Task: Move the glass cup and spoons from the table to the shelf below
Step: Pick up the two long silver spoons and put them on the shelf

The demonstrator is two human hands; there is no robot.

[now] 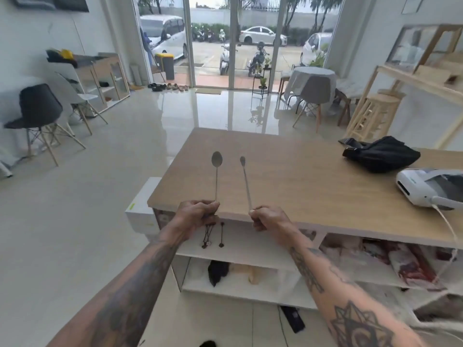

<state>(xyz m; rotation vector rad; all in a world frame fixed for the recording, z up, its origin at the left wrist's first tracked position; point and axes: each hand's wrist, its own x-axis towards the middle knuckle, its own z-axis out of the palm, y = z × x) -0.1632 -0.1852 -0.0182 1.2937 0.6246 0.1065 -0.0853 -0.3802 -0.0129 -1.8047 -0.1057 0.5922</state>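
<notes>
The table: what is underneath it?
Under the table are white shelves. The upper one holds small dark spoons; the lower one a dark object. The tabletop and arms hide the rest.

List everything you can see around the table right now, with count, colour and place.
Long-handled metal spoons: two, silver, one in each hand, bowls up over the table.
Wooden-topped table: one, light brown, centre.
Fabric bag: one, black, far right of tabletop.
Plastic device: one, white, right edge of tabletop.
White shelf: one, below the tabletop.
Glass cup: none visible.
Left hand: closed on one spoon handle.
Right hand: closed on the other.
</notes>
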